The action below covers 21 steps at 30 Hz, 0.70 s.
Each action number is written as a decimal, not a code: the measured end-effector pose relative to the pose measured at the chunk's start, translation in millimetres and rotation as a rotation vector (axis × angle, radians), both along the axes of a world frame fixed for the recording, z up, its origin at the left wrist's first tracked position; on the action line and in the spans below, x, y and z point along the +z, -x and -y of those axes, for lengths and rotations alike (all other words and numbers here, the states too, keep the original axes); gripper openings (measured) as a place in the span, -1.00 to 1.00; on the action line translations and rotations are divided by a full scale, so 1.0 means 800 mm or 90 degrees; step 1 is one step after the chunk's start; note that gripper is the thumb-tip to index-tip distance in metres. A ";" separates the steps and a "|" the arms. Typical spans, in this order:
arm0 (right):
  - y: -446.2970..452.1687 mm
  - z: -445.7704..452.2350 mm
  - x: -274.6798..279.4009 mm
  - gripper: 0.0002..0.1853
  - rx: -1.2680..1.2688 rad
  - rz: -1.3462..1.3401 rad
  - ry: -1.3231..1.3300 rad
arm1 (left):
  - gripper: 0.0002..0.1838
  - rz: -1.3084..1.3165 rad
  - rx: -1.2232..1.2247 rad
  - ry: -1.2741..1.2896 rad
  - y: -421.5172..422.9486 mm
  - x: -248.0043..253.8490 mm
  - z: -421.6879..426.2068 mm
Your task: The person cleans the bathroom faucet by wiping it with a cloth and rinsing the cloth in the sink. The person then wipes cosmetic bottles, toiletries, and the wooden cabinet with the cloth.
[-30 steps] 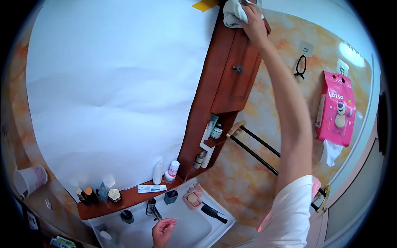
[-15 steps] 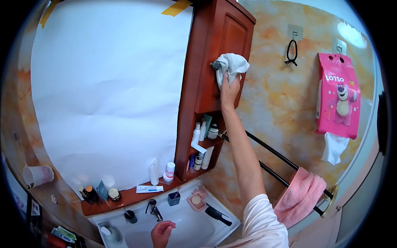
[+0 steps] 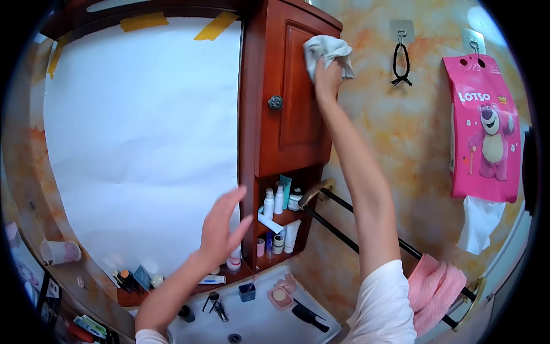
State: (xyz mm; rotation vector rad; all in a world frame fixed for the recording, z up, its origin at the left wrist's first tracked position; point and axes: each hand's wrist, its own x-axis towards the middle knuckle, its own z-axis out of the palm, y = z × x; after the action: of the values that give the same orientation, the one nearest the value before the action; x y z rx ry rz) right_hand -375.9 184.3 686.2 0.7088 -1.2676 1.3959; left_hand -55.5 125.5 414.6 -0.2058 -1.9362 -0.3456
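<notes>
My right hand (image 3: 329, 81) grips a white cloth (image 3: 327, 48) and presses it on the upper right part of the reddish-brown cabinet door (image 3: 295, 86). A dark metal knob (image 3: 275, 102) shows on the door's left side, below and left of the cloth. My left hand (image 3: 224, 225) is raised in front of the white paper sheet (image 3: 143, 114), with its fingers apart and nothing in it. Behind that hand, the open shelves (image 3: 281, 221) under the door hold several bottles and tubes.
Below are a white sink (image 3: 195, 332) with a faucet (image 3: 216, 307), a soap dish (image 3: 281, 296) and a black comb (image 3: 310, 316). On the right, a pink towel (image 3: 438, 289) hangs on a black double rail (image 3: 338, 232). A pink tissue pack (image 3: 484, 129) and black loop (image 3: 401, 64) hang from wall hooks.
My right hand has moved the cloth from the knob area up and right across the door. My left hand has risen from over the sink, and the view has shifted.
</notes>
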 end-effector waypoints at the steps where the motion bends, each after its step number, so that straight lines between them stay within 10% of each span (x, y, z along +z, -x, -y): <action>1: -0.013 0.001 -0.009 -0.49 0.058 -0.146 -0.006 | -0.37 -0.043 0.028 0.037 0.018 0.023 0.005; 7: -0.049 0.016 0.027 -0.45 -0.010 -0.500 -0.085 | -0.13 -0.220 0.105 -0.012 0.142 0.116 0.021; 15: 0.034 -0.004 0.116 -0.48 -0.024 -0.095 0.044 | -0.15 -0.240 0.154 -0.001 0.184 0.118 0.034; 21: -0.039 0.013 0.135 -0.41 0.051 -0.190 -0.056 | -0.15 -0.239 0.142 -0.030 0.187 0.116 0.033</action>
State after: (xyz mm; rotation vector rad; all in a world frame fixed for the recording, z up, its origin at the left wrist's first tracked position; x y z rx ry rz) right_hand -344.5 173.9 794.6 0.9984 -1.0791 1.2485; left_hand -204.9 99.1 507.7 -0.0188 -1.5594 -0.1883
